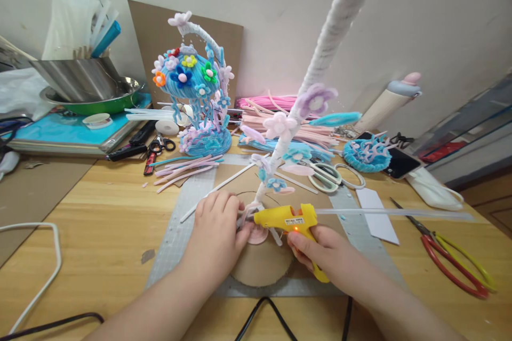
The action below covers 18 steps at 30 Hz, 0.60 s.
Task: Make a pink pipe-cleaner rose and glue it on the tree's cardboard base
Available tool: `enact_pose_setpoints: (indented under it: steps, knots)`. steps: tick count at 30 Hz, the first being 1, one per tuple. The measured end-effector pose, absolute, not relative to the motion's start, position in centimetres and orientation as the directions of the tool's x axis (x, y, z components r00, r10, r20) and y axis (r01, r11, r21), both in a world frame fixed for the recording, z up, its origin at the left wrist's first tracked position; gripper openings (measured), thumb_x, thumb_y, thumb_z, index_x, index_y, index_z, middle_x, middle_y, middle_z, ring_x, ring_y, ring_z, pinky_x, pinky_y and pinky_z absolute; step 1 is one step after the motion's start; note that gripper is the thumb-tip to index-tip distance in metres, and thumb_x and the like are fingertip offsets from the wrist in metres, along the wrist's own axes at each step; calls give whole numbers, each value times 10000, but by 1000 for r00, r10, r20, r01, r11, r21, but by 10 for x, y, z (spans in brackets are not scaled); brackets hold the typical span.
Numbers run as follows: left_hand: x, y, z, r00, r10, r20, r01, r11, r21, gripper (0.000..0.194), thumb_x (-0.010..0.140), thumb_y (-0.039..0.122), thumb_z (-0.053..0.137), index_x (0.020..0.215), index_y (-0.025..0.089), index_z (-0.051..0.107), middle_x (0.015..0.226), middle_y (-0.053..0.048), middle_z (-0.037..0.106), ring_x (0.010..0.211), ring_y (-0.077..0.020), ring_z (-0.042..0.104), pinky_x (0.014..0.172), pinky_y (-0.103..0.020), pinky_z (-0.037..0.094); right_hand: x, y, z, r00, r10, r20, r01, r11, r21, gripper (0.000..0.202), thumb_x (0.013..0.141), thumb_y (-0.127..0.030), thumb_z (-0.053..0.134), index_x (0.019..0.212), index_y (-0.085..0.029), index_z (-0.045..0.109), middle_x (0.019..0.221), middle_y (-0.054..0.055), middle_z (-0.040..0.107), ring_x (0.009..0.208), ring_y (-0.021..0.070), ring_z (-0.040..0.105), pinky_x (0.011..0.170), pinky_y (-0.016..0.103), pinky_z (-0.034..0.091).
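My right hand (326,250) grips a yellow hot glue gun (286,217) by its handle, with a small orange light lit and a long clear glue stick (384,212) out of its back. The nozzle points at the foot of a white wrapped stem (320,53) bearing pipe-cleaner flowers. There my left hand (218,226) is closed on a pink pipe cleaner (247,214), its fingertips partly hidden. Beneath, a coiled pink patch (258,235) sits on a round cardboard base (262,266), over a grey cutting mat (172,245).
A blue jellyfish-shaped pipe-cleaner piece (192,82) stands behind. Bundles of pink pipe cleaners (276,112) lie at the wall. White-handled scissors (326,177) rest near the mat, red-and-yellow-handled scissors (448,256) at right. A metal bowl (80,77) is at left; a black cord (266,303) runs in front.
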State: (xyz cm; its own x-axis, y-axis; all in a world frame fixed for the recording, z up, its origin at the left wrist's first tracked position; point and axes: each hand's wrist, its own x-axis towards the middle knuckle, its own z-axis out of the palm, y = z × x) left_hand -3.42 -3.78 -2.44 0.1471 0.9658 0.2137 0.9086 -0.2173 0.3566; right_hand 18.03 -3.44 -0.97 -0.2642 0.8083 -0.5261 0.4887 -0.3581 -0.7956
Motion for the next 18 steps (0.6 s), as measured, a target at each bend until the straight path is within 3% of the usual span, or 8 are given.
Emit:
enact_pose_setpoints:
  steps: [10,18]
  knots:
    - [-35,-37,-25,151,964,219,907,-223,356,163,795,249,658,875,211,521,953,-26,556,984,-251,480,862,-412,354,179,-34,-1,-297,830,-472,519,-275,-810,413,847,-550,485,624,-203,468,595,-31,481,570,116,431,543,235,347]
    - [-34,-37,-25,150,963,223,911,-223,347,154,799,265,657,869,209,532,946,-30,556,967,-256,487,847,-411,359,181,-32,-6,-243,849,-470,576,-264,-774,427,832,-587,464,673,-194,521,589,-28,484,572,127,447,542,240,355]
